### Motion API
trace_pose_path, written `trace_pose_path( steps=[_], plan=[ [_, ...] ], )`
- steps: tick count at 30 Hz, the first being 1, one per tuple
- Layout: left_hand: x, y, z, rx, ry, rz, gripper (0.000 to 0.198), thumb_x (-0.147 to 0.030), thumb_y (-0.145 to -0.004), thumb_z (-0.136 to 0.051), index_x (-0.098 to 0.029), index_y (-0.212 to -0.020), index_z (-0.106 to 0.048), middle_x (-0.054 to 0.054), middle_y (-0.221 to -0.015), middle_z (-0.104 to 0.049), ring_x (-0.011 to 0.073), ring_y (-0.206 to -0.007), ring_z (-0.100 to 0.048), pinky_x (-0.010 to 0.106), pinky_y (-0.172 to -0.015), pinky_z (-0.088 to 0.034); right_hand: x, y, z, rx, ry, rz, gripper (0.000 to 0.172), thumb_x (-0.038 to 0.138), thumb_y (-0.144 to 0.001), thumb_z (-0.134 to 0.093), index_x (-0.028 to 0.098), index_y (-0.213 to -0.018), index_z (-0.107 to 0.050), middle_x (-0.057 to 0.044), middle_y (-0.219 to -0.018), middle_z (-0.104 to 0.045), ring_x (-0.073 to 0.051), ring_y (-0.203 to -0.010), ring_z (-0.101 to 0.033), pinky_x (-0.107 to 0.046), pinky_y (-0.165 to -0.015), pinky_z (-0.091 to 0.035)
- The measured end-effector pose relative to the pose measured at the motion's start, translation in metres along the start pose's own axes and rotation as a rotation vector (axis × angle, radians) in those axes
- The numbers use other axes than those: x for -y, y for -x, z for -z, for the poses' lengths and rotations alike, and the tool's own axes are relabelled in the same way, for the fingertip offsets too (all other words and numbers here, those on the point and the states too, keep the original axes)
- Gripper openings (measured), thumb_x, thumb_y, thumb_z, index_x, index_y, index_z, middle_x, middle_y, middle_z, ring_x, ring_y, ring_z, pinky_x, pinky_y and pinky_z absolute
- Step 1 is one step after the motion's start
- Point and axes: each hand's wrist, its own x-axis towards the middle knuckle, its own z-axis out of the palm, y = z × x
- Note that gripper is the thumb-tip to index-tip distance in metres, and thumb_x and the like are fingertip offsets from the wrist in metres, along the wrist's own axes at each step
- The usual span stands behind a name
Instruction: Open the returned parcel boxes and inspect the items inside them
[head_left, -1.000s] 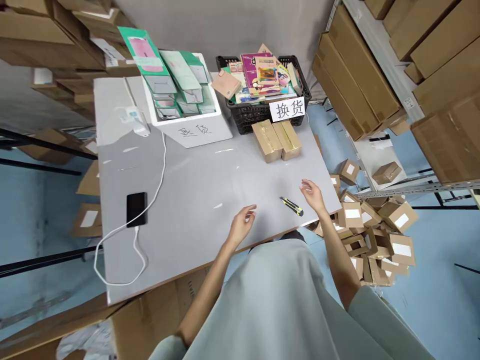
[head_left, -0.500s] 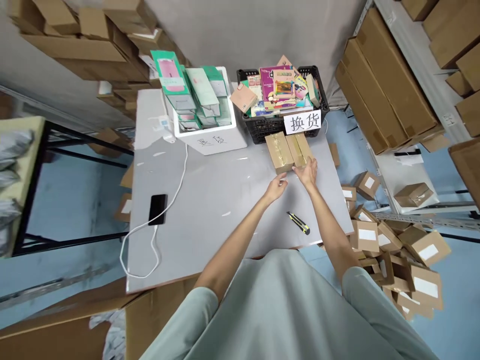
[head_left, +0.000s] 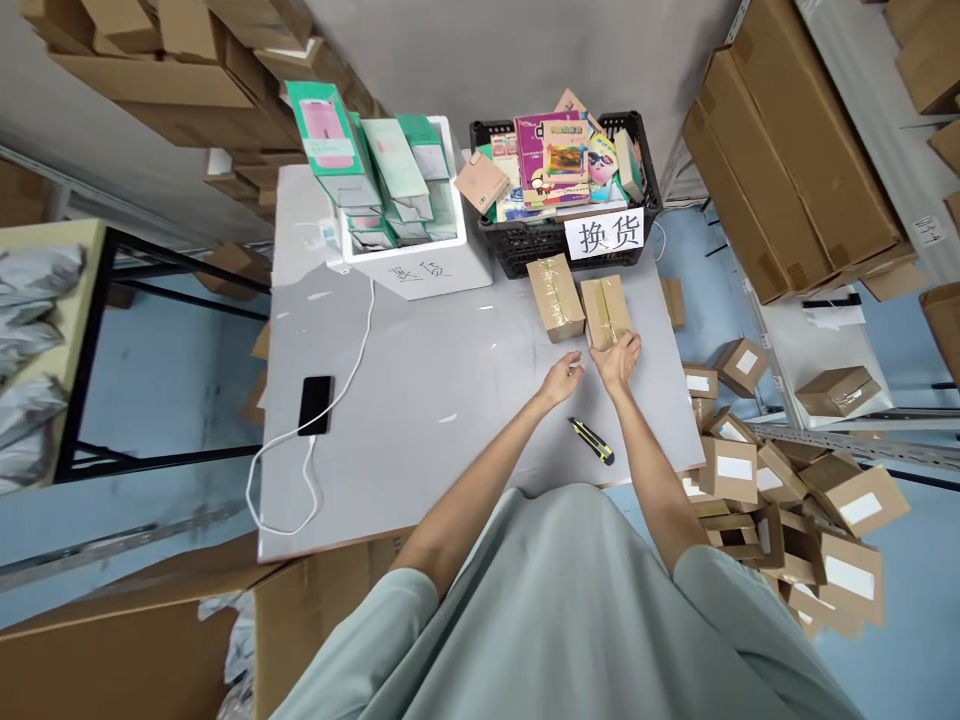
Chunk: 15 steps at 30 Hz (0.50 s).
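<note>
Two small taped cardboard boxes stand side by side in front of the black crate. My right hand has its thumb and fingers on the near end of the right cardboard box. The left cardboard box is apart from it, a narrow gap between them. My left hand hovers just in front of the left box, fingers apart and holding nothing. A black and yellow utility knife lies on the table between my forearms.
On the grey table are a white foam box of green packages, a black crate of books with a paper sign, and a phone on a white cable. Cardboard boxes pile up right; a shelf stands left.
The right box has been drawn toward me and away from the left box by my right hand, opening a gap. My left hand stays empty near the left box. The camera view has shifted slightly.
</note>
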Motion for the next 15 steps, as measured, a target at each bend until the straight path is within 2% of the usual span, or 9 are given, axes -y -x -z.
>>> trace_pose_path(
  steps=[5,8,11,15],
  plan=[
    [0.033,0.027,-0.008,0.041,0.039,0.055,0.053,-0.028,-0.106,-0.071,-0.012,-0.156,-0.067,0.024,-0.157,-0.073,0.0307,-0.126,-0.082,0.046,-0.12,-0.06,-0.035,0.088,0.003,-0.056,0.022,-0.04,0.086,0.04,-0.077,-0.093,0.015,-0.147,-0.048,-0.03,-0.157,-0.047,-0.046,-0.147,-0.052,-0.058,-0.121,-0.052],
    [0.057,0.051,-0.006,0.07,0.071,0.077,0.058,-0.033,-0.103,-0.077,-0.012,-0.156,-0.066,0.025,-0.154,-0.074,0.0314,-0.124,-0.083,0.046,-0.117,-0.062,-0.044,0.14,-0.003,-0.069,0.045,-0.011,0.086,0.045,-0.08,-0.092,0.015,-0.147,-0.048,-0.029,-0.152,-0.048,-0.047,-0.146,-0.051,-0.061,-0.121,-0.052],
    [0.078,0.076,0.008,0.087,0.111,0.08,0.062,-0.034,-0.102,-0.077,-0.012,-0.159,-0.063,0.024,-0.152,-0.075,0.0292,-0.117,-0.084,0.046,-0.113,-0.064,-0.038,0.181,-0.015,-0.06,0.062,0.058,0.076,0.047,-0.087,-0.085,0.015,-0.147,-0.048,-0.027,-0.15,-0.049,-0.046,-0.146,-0.052,-0.062,-0.121,-0.052],
    [0.102,0.1,0.044,0.093,0.169,0.056,0.064,-0.032,-0.103,-0.073,-0.014,-0.163,-0.059,0.023,-0.155,-0.073,0.0255,-0.107,-0.085,0.046,-0.11,-0.066,-0.013,0.211,-0.039,-0.026,0.078,0.169,0.071,0.04,-0.088,-0.08,0.018,-0.147,-0.048,-0.025,-0.15,-0.048,-0.043,-0.145,-0.053,-0.063,-0.121,-0.052]
  ],
)
